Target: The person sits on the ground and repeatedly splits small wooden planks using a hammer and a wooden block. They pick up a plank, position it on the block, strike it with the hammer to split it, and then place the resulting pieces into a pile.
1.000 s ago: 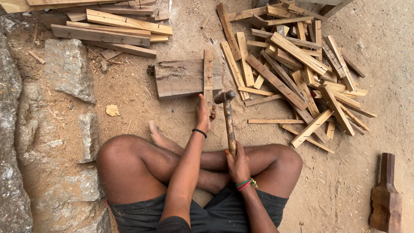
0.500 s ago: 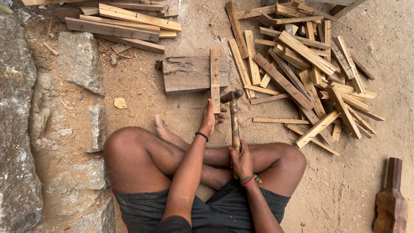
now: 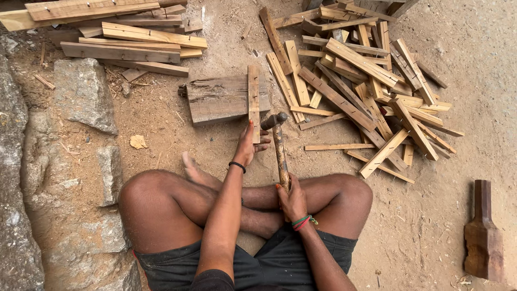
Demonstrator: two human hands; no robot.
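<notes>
While left hand (image 3: 249, 146) pinched near end of slat (image 3: 253, 102) lying lengthwise away across block (image 3: 221, 99), right hand (image 3: 293, 200) gripped hammer (image 3: 280, 151) handle, head hovering just right of slat.

The left hand (image 3: 249, 144) covers the near end of the upright wooden slat (image 3: 253, 99). The right hand (image 3: 292, 198) hides the hammer (image 3: 279, 145) handle's end. The long planks (image 3: 102, 11) run off the top edge. Any nails are too small to tell.

Soft, even daylight — faint shadows (no glare), sharp throughout.
</notes>
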